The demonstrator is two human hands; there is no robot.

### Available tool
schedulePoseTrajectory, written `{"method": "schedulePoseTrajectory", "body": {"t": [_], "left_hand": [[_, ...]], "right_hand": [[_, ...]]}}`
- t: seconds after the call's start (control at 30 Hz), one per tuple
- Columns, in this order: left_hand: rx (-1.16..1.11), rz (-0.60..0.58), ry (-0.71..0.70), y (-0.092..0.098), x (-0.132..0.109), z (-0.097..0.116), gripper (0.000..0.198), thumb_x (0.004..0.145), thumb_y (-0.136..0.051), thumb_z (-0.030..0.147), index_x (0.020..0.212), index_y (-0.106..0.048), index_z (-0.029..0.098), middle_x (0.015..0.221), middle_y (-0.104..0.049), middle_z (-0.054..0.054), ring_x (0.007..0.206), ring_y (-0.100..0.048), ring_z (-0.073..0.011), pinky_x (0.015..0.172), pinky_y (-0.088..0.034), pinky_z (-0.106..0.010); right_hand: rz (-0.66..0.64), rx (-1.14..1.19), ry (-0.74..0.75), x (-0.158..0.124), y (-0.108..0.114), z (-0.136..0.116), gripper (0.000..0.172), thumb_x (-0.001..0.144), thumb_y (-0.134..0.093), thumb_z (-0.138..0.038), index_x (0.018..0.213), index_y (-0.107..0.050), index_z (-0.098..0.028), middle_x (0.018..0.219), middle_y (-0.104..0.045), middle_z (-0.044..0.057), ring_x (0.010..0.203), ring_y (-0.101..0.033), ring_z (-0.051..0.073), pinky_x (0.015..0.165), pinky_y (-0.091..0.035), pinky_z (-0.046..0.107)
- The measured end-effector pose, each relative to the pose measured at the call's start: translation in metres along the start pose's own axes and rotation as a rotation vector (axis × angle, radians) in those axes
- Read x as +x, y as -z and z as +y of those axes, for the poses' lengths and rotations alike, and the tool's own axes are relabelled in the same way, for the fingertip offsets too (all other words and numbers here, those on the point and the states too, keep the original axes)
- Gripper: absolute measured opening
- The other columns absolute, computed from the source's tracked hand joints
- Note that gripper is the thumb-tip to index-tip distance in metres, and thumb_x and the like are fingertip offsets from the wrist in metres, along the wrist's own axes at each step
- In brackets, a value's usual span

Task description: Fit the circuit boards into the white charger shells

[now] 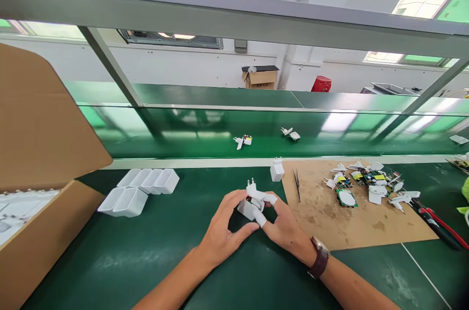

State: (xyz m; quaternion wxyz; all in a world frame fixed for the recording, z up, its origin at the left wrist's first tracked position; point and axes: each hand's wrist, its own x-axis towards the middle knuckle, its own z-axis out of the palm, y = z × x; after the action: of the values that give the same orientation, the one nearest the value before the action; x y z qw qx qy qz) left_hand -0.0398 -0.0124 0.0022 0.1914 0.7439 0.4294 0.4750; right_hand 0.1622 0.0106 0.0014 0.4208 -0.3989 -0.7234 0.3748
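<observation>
Near the middle of the green table, a small white plug housing (246, 209) with two prongs is held between both hands. My left hand (227, 224) closes on its left side with thumb and index finger. My right hand (282, 224), with white coverings on thumb and index finger and a watch at the wrist, pinches the housing from the right. Part of a circuit board shows inside it. Just beyond the hands, a closed white plug housing (277, 170) stands upright beside a brown sheet (322, 222). Several circuit boards with white parts (377, 178) lie on the sheet.
Tweezers (297, 184) lie on the sheet's left part; red-handled pliers (445, 227) are at its right edge. White open housings (130, 201) stand in rows at left, beside a cardboard box (54, 222). Two board assemblies (243, 141) (291, 134) lie beyond the ledge.
</observation>
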Motion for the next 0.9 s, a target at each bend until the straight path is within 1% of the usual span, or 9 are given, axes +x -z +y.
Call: {"method": "schedulePoseTrajectory", "body": {"t": [0.1, 0.23, 0.3, 0.37, 0.47, 0.6, 0.77, 0.83, 0.9], "left_hand": [[0.004, 0.011, 0.021, -0.002, 0.001, -0.002, 0.04, 0.093, -0.071, 0.034, 0.132, -0.061, 0.026, 0.135, -0.066, -0.012, 0.126, -0.066, -0.0273, 0.105, -0.057, -0.043], [0.014, -0.018, -0.021, -0.009, 0.002, -0.002, 0.025, 0.094, -0.07, 0.028, 0.119, -0.07, 0.025, 0.131, -0.069, -0.011, 0.12, -0.07, -0.026, 0.102, -0.06, -0.041], [0.04, -0.004, -0.07, -0.011, 0.002, 0.0, 0.023, 0.093, -0.071, 0.025, 0.116, -0.072, 0.026, 0.128, -0.071, -0.011, 0.116, -0.071, -0.0253, 0.098, -0.061, -0.04], [0.087, 0.034, -0.109, -0.011, 0.003, 0.004, 0.02, 0.092, -0.072, 0.022, 0.112, -0.072, 0.025, 0.123, -0.071, -0.011, 0.11, -0.072, -0.0249, 0.093, -0.063, -0.039], [0.19, 0.069, -0.163, -0.009, 0.004, 0.011, 0.017, 0.089, -0.073, 0.023, 0.105, -0.071, 0.023, 0.117, -0.07, -0.012, 0.103, -0.073, -0.025, 0.084, -0.064, -0.036], [0.385, 0.096, -0.194, -0.007, 0.003, 0.017, 0.018, 0.086, -0.077, 0.026, 0.101, -0.069, 0.025, 0.107, -0.069, -0.011, 0.096, -0.071, -0.0254, 0.074, -0.062, -0.034], [0.426, 0.088, -0.182, -0.007, 0.002, 0.021, 0.014, 0.088, -0.075, 0.029, 0.098, -0.066, 0.024, 0.107, -0.067, -0.009, 0.092, -0.071, -0.0227, 0.073, -0.061, -0.033], [0.446, 0.074, -0.143, -0.007, 0.004, 0.022, 0.014, 0.089, -0.074, 0.032, 0.096, -0.065, 0.023, 0.107, -0.066, -0.009, 0.089, -0.071, -0.0218, 0.072, -0.061, -0.033], [0.461, 0.05, -0.105, -0.008, 0.005, 0.023, 0.015, 0.089, -0.073, 0.035, 0.093, -0.064, 0.023, 0.106, -0.065, -0.009, 0.084, -0.072, -0.0208, 0.067, -0.061, -0.032]], "right_hand": [[0.04, -0.187, 0.09, -0.004, -0.001, 0.002, 0.034, 0.086, -0.066, -0.021, 0.118, -0.055, -0.022, 0.106, -0.064, 0.006, 0.092, -0.064, 0.021, 0.085, -0.058, 0.04], [-0.003, -0.207, 0.009, -0.006, -0.007, 0.01, 0.078, 0.077, -0.072, -0.017, 0.147, -0.038, -0.019, 0.108, -0.062, 0.007, 0.086, -0.062, 0.02, 0.079, -0.059, 0.04], [-0.077, -0.183, -0.039, -0.005, -0.01, 0.014, 0.088, 0.076, -0.072, -0.014, 0.154, -0.031, -0.02, 0.101, -0.064, 0.004, 0.08, -0.062, 0.019, 0.076, -0.058, 0.038], [-0.145, -0.132, -0.066, -0.004, -0.011, 0.017, 0.086, 0.078, -0.069, -0.013, 0.155, -0.03, -0.023, 0.098, -0.066, 0.001, 0.076, -0.063, 0.018, 0.073, -0.057, 0.035], [-0.209, -0.089, -0.054, -0.005, -0.013, 0.017, 0.081, 0.08, -0.064, -0.011, 0.153, -0.031, -0.025, 0.104, -0.067, 0.002, 0.075, -0.064, 0.016, 0.07, -0.055, 0.03], [-0.181, -0.295, -0.063, -0.005, -0.016, 0.01, 0.071, 0.077, -0.063, -0.011, 0.144, -0.041, -0.022, 0.111, -0.063, 0.005, 0.072, -0.063, 0.016, 0.063, -0.05, 0.029], [-0.225, -0.483, -0.068, 0.0, -0.015, -0.005, 0.06, 0.079, -0.063, -0.021, 0.137, -0.047, -0.017, 0.115, -0.063, 0.01, 0.075, -0.067, 0.022, 0.061, -0.046, 0.031], [-0.238, -0.517, -0.075, 0.001, -0.014, -0.008, 0.057, 0.08, -0.063, -0.024, 0.136, -0.049, -0.016, 0.109, -0.067, 0.01, 0.075, -0.068, 0.024, 0.06, -0.044, 0.031], [-0.268, -0.56, -0.124, 0.001, -0.014, -0.009, 0.045, 0.081, -0.063, -0.026, 0.124, -0.057, -0.015, 0.096, -0.071, 0.008, 0.071, -0.069, 0.025, 0.057, -0.041, 0.031]]}}
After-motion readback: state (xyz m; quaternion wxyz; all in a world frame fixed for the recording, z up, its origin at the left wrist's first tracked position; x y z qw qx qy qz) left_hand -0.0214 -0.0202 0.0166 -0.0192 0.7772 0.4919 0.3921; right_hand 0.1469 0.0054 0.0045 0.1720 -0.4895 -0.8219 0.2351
